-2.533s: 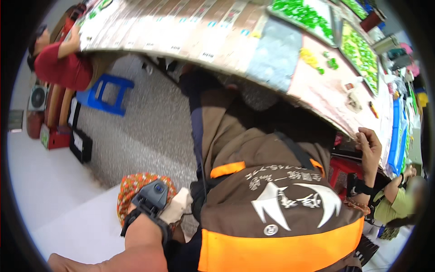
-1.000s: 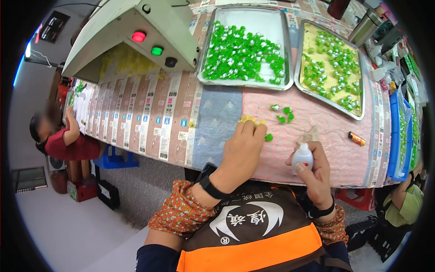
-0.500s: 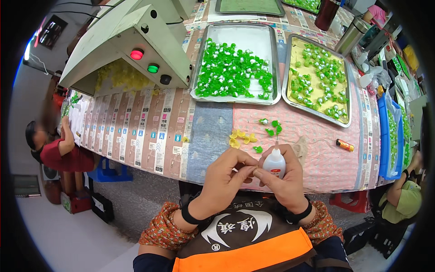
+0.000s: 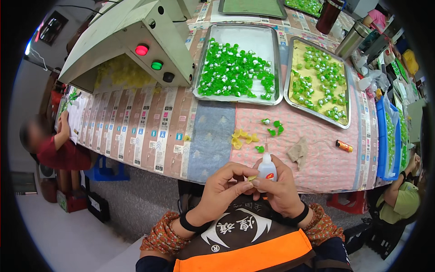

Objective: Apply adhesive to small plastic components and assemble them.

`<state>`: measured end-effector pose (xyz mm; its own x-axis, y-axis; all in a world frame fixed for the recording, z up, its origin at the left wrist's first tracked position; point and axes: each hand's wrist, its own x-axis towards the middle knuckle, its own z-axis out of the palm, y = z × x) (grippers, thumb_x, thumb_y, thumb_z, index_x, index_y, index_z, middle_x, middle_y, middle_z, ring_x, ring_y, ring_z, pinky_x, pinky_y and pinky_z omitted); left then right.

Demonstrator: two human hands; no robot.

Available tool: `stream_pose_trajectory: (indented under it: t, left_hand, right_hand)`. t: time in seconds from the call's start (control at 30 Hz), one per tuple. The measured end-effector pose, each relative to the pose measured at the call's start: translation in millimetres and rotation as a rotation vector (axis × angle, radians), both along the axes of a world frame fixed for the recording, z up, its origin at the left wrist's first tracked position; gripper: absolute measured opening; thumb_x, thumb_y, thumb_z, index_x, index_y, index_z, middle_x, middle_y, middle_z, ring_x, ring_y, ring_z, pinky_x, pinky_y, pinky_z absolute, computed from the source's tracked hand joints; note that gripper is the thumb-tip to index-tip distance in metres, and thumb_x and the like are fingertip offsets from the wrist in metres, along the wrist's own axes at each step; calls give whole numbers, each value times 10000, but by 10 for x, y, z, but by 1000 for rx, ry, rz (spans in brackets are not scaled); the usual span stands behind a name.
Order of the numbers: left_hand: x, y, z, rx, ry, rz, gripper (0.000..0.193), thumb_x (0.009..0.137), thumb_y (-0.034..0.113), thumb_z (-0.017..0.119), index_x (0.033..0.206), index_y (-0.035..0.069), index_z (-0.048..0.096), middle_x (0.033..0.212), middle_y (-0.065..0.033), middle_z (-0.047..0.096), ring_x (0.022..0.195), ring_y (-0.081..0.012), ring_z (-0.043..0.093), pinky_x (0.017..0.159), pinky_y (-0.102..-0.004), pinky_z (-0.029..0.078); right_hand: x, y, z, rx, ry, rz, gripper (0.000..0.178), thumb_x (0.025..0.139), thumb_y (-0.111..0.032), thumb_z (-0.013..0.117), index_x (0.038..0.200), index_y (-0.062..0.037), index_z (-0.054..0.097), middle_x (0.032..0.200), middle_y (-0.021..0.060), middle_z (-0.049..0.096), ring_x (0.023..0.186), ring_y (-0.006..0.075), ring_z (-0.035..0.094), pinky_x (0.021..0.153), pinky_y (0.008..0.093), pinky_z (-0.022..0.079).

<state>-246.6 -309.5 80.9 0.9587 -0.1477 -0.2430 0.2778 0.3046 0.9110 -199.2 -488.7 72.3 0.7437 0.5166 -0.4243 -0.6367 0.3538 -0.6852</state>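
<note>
My left hand [image 4: 230, 182] pinches a small yellow-green plastic piece [image 4: 252, 178] between thumb and fingertips. My right hand [image 4: 282, 182] is wrapped round a white squeeze bottle [image 4: 267, 167] with a thin nozzle, held upright, nozzle up. The right thumb reaches across to the small piece, so both hands meet in front of my apron. Just beyond them on the pink cloth lie several yellow cup-shaped pieces [image 4: 243, 136]. Near these are a lone green piece [image 4: 259, 149] and a loose cluster of green pieces [image 4: 276, 129], one with a white part.
Two metal trays, one white-lined [image 4: 213, 97] and one yellow-lined [image 4: 317, 114], hold many green-and-white pieces. A machine [image 4: 167, 54] with lit buttons stands left. A beige rag [image 4: 297, 153], an orange-black cylinder [image 4: 344, 145] and a blue crate [image 4: 384, 158] are right. Other people sit at both sides.
Both hands have come slightly closer to me, and the bottle has shifted left. The small piece now shows between the left fingertips. More of the rag is uncovered.
</note>
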Motion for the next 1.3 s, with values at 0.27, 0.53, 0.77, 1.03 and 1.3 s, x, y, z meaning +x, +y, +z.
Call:
stream_pose_trajectory:
  t: [0.27,0.53,0.77,1.03,1.3]
  left_hand:
    - [-32,-38,-97,5,-20,34,206,1007,52,560,1196,-18,602,1096,-65,620,980,-112,639,866,-247,547]
    - [-38,-29,-127,137,-72,1,191,1010,34,538,1176,-20,614,1102,-69,576,966,-122,640,818,-247,560]
    - [55,-60,-249,0,23,-22,217,1012,69,549,1213,-6,577,1111,-69,596,977,-142,648,866,-274,561]
    - [59,-68,-261,93,136,48,169,1033,101,522,1171,14,567,1074,-76,643,930,-140,671,807,-284,580]
    - [133,-3,22,900,-323,-30,158,917,-4,606,1073,16,628,940,-120,682,837,-198,707,695,-302,574]
  right_hand:
    - [9,-2,0,-159,-162,-1,291,879,-83,752,1070,-65,533,894,14,639,720,60,620,572,202,517]
    - [-68,-15,-5,-302,-265,-3,264,871,-37,729,1046,-59,533,893,17,625,723,51,605,569,191,508]
    - [45,-10,-24,-126,5,-74,234,875,-61,730,1020,-38,548,854,29,628,672,83,615,522,218,520]
    - [-86,-38,-255,-415,-418,-33,314,835,-72,770,1047,-45,541,852,-4,604,791,67,587,678,255,499]
    - [48,-4,-24,-597,-904,-34,285,807,-44,793,1012,-20,596,898,72,656,787,133,652,696,278,522]
